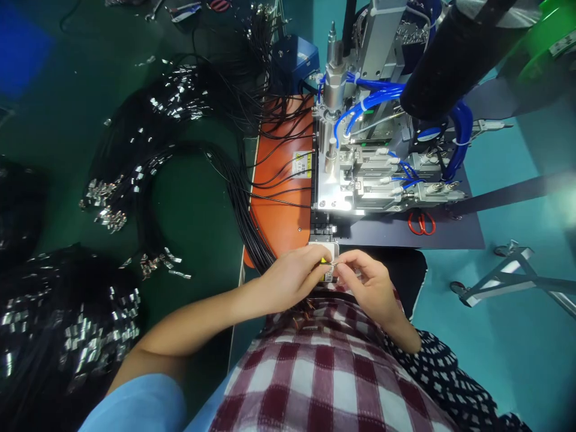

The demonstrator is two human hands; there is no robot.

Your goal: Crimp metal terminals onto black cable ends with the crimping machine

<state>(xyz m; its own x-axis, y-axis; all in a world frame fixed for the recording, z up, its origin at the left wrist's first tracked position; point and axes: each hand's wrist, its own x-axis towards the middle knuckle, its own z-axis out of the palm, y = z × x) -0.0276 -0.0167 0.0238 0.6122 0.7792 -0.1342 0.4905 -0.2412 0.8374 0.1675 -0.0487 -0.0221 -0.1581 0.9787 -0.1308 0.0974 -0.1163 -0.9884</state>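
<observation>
In front of the checked apron [310, 372], my left hand [299, 273] and my right hand [369, 285] meet with their fingertips almost touching. Between the two pinches runs the thin end of a cable [333, 263]; its fine detail is too small to make out. A bundle of black cables [252, 222] passes beneath my left wrist, and coppery bare wire ends [308, 307] poke out below that hand. Just behind my fingers lies a light plate with a yellow label [330, 247], at the near end of the machine's track.
A metal machine [382, 180] with blue air hoses stands ahead, several cables entering it across the orange board [281, 222]. Red-handled scissors [422, 223] lie on its dark base. Heaps of black cables with shiny terminals [103, 318] cover the left. A wheeled metal frame [517, 276] stands right.
</observation>
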